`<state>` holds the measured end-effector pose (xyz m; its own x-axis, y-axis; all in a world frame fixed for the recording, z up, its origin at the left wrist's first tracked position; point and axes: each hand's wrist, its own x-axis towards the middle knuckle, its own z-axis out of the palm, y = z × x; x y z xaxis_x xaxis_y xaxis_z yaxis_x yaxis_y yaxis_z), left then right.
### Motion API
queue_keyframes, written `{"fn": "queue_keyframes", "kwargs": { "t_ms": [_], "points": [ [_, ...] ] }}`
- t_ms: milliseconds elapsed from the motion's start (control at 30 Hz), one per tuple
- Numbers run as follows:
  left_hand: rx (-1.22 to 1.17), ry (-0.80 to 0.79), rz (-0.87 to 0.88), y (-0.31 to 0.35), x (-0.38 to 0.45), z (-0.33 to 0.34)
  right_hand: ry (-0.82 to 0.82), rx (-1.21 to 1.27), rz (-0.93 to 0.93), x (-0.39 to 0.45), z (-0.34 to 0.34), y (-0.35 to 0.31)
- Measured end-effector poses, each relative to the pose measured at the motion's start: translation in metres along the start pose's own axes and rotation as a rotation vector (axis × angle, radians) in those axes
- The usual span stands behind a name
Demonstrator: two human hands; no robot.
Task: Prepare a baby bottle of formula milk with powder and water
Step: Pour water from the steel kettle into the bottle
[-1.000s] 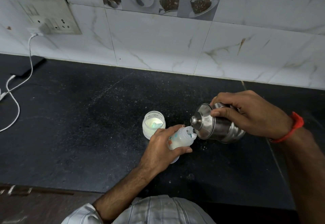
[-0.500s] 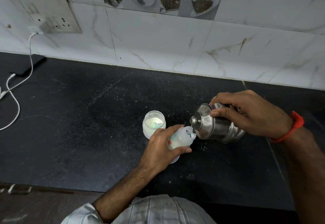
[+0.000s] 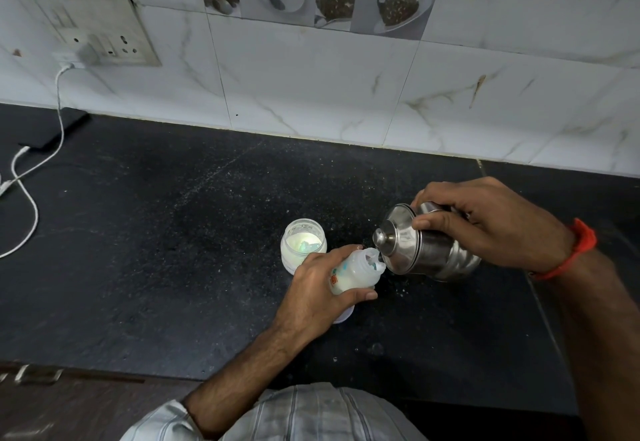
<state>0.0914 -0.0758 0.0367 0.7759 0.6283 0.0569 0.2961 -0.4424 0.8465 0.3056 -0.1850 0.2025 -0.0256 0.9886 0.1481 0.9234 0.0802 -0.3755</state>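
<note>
My left hand [image 3: 317, 288] grips a small translucent baby bottle [image 3: 356, 271] with no cap, tilted with its mouth toward the right; white contents show inside it. My right hand [image 3: 485, 222] holds a lidded steel water pot [image 3: 426, 246] tipped to the left, its rim touching the bottle's mouth. Just behind my left hand stands an open glass jar of white powder [image 3: 303, 245] with a pale scoop lying in it.
The black stone counter [image 3: 173, 250] runs back to a marble-tiled wall [image 3: 311, 87]. A white charger cable [image 3: 31, 195] hangs from a wall socket [image 3: 93, 28] at the far left to a dark phone [image 3: 52, 129]. Small white specks lie near the counter's front edge.
Almost nothing differs; both hands keep the same hold, with the pot tilted against the bottle's mouth throughout.
</note>
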Motion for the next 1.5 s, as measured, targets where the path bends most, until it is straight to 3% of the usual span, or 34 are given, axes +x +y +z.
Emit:
{"fn": "queue_keyframes", "kwargs": {
  "t_ms": [533,867,967,1167,1333,1500],
  "points": [
    [-0.056,0.022,-0.005,0.002,0.001,-0.002,0.015,0.017,-0.004,-0.002,0.003,0.006],
    [-0.124,0.052,0.013,0.004,-0.002,-0.003,0.117,0.168,0.069,-0.015,0.02,0.013],
    [-0.158,0.065,-0.017,0.001,-0.003,-0.003,0.195,0.256,0.111,-0.023,0.03,0.014],
    [-0.221,0.101,-0.072,-0.001,-0.004,-0.004,0.457,0.659,0.24,-0.045,0.075,0.024],
    [-0.246,0.132,-0.107,-0.005,-0.007,-0.005,0.694,0.91,0.511,-0.064,0.125,0.039],
    [-0.257,0.178,-0.134,-0.009,-0.012,-0.011,0.94,0.98,0.722,-0.082,0.174,0.067]
  ]
}}
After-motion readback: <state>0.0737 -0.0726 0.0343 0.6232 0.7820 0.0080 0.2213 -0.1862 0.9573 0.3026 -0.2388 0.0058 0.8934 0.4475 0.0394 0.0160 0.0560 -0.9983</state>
